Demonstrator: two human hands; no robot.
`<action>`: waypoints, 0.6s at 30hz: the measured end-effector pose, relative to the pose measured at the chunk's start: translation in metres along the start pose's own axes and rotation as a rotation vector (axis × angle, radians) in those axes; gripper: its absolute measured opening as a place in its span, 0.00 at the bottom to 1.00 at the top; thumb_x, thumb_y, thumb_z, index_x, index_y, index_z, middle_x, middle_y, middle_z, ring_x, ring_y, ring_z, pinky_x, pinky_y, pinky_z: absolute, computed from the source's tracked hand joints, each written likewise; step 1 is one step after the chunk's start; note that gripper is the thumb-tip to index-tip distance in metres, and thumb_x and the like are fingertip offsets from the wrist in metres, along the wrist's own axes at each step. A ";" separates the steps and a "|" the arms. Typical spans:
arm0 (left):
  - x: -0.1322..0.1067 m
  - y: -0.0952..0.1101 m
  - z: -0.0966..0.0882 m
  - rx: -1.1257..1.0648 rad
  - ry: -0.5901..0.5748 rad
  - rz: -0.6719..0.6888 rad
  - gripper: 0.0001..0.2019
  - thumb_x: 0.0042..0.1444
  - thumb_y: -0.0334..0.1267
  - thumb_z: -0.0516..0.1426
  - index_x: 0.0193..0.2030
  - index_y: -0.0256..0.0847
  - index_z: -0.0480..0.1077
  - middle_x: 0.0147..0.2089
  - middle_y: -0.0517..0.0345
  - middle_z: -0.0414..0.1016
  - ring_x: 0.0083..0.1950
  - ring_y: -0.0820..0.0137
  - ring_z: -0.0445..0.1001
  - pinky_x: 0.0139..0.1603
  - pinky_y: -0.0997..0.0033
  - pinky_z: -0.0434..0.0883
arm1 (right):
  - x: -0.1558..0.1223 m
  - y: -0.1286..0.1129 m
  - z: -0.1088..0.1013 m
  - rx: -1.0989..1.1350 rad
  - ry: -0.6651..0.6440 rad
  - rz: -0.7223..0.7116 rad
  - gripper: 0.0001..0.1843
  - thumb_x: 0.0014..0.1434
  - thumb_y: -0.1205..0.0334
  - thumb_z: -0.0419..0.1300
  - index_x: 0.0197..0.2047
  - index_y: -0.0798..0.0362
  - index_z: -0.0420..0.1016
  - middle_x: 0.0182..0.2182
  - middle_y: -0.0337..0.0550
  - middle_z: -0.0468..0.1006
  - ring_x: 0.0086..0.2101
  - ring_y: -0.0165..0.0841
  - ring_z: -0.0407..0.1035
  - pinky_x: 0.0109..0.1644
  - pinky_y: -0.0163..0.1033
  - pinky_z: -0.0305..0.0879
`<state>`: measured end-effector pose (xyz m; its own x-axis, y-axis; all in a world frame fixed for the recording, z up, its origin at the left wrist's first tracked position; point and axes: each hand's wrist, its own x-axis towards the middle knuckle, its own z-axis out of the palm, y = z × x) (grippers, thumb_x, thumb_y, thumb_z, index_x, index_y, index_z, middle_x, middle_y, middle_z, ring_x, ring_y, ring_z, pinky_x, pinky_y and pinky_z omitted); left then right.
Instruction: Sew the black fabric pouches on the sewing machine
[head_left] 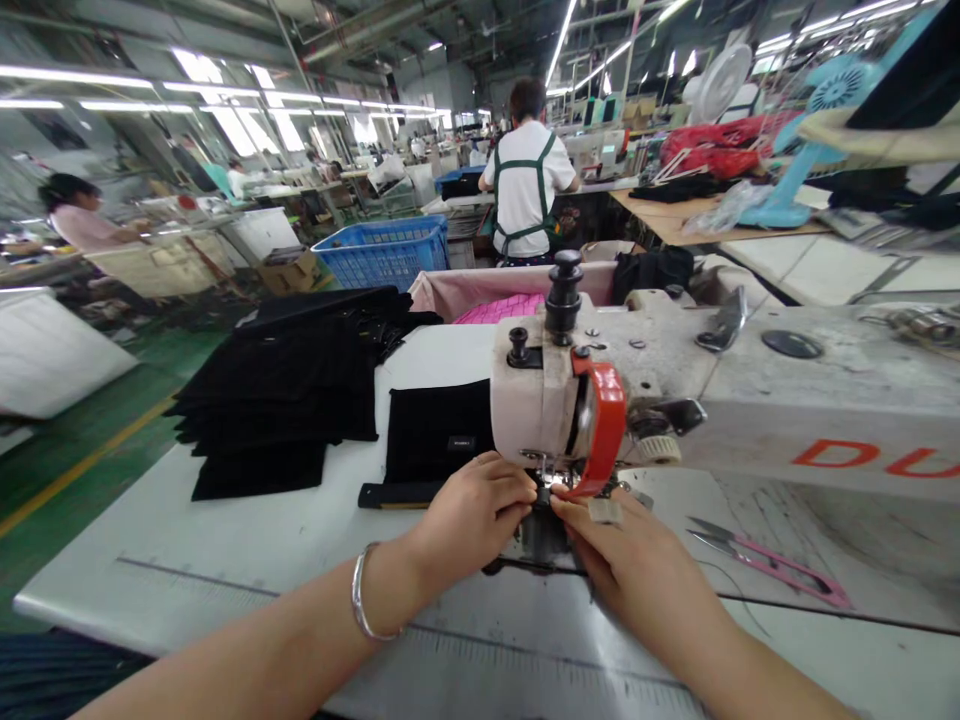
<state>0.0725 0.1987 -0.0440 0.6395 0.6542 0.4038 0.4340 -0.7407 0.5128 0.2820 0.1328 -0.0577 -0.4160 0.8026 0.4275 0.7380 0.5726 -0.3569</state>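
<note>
Both hands meet under the needle of a white sewing machine [525,400] with an orange guard [606,425]. My left hand [476,510] is closed, fingertips pinching the left end of a small black fabric piece [544,496] by the presser foot. My right hand [637,545] is closed at the piece's right end, with a pale wrap on one finger. Left of the machine head lies a black fabric panel [420,420] bearing a small dark label [461,443]. A dark strip [390,495] runs along its front edge, partly behind my left hand.
A tall stack of black fabric pieces [277,370] sits on the white table [187,590] at left. Pink-handled thread snips [780,570] lie to the right. Behind stand a blue crate [382,255], a pink-lined bin [442,290] and a person in a white shirt [523,185].
</note>
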 end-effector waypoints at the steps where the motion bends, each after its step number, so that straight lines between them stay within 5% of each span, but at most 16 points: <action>1: 0.002 -0.001 0.000 0.005 0.001 -0.004 0.05 0.58 0.28 0.59 0.38 0.40 0.76 0.41 0.57 0.80 0.45 0.66 0.76 0.49 0.65 0.73 | 0.000 0.000 0.000 -0.002 -0.003 0.010 0.16 0.64 0.73 0.52 0.53 0.55 0.71 0.49 0.53 0.75 0.47 0.45 0.68 0.47 0.53 0.72; 18: 0.006 -0.005 0.003 0.046 -0.037 -0.047 0.05 0.58 0.27 0.58 0.34 0.40 0.74 0.38 0.56 0.79 0.42 0.64 0.76 0.46 0.65 0.72 | -0.001 0.000 0.005 -0.094 -0.049 0.042 0.20 0.64 0.71 0.51 0.59 0.55 0.66 0.51 0.54 0.73 0.49 0.47 0.66 0.50 0.55 0.71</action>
<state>0.0762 0.2053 -0.0466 0.6406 0.6828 0.3513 0.4921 -0.7162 0.4948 0.2799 0.1330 -0.0625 -0.4073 0.8342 0.3717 0.8013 0.5217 -0.2929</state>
